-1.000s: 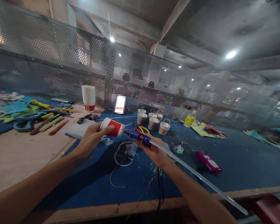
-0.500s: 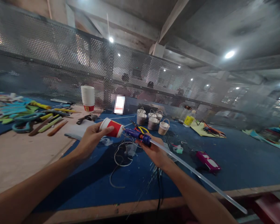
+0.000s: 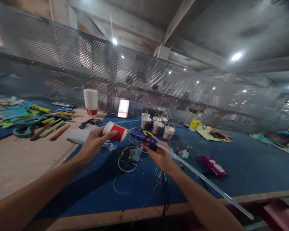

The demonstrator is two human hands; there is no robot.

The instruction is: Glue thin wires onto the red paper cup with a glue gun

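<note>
My left hand holds a red and white paper cup on its side above the blue table mat, bottom end turned right. My right hand grips a blue glue gun with its nozzle touching the cup's bottom rim. A long clear glue stick runs out of the gun's back toward the lower right. The gun's black cord drops over the table's front edge.
A stack of white paper cups stands at the back left near scissors and coloured foam pieces. Several small string-wrapped baskets stand behind the hands. A pink box cutter lies to the right. A perforated metal screen bounds the far side.
The glue gun has shifted slightly up and right along the cup's bottom end. The left hand and cup stay nearly still.
</note>
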